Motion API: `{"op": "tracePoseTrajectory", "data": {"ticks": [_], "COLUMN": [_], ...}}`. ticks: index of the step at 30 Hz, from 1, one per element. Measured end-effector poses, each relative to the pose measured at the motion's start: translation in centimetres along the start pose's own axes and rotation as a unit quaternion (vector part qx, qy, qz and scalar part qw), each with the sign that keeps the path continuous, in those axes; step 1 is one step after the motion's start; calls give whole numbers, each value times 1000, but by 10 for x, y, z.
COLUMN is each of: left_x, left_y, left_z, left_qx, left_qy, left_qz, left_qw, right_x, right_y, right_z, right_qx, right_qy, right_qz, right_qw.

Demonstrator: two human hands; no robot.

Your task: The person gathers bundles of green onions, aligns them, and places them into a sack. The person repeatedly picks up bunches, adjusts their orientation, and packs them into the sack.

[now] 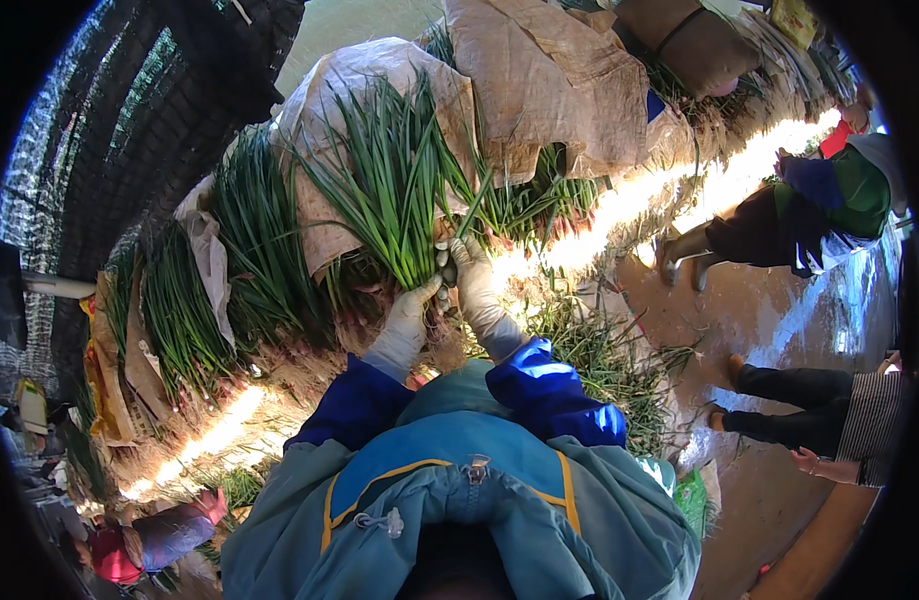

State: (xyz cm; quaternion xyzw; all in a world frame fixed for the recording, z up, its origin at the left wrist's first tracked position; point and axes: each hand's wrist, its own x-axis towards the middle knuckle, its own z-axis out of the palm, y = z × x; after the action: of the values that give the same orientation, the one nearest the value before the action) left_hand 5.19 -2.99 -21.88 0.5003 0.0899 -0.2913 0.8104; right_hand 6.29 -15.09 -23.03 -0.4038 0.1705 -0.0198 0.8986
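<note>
Both of my hands wear pale gloves and grip one bunch of long green onions (388,195) near its base. My left hand (412,311) closes around the lower stalks from the left. From the right, my right hand (463,270) holds the same bunch, its fingers curled at the stalks. The bunch's leaves fan upward over a pale woven sheet (317,187). Roots hang below and between my hands. More upright onion bunches (261,232) stand in a row at the left, their reddish bases low. My fingertips are partly hidden by the stalks.
Loose leaves and trimmings (609,367) lie on the ground to my right. A brown woven cover (557,82) drapes over more bunches ahead. Dark netting (129,112) hangs at upper left. Two people stand at the right, one in a striped top (868,420); another person (159,536) is at lower left.
</note>
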Motion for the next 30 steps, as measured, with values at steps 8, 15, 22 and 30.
{"op": "tracePoseTrajectory", "data": {"ticks": [8, 15, 22, 30], "left_x": [-3, -27, 16, 64], "left_y": [15, 77, 34, 8], "left_z": [-22, 10, -21, -35], "left_qx": [-239, -300, 61, 56], "left_qy": [-237, -338, 114, 166], "left_qz": [113, 129, 143, 115], "left_qw": [935, 883, 981, 978], "right_x": [73, 90, 61, 82], "right_y": [-81, -57, -131, -48], "right_z": [-69, -74, -73, -15], "right_qx": [-258, -592, 70, -184], "right_qy": [98, 82, -36, -63], "right_qz": [-237, -133, -114, 76], "right_qw": [931, 790, 990, 978]}}
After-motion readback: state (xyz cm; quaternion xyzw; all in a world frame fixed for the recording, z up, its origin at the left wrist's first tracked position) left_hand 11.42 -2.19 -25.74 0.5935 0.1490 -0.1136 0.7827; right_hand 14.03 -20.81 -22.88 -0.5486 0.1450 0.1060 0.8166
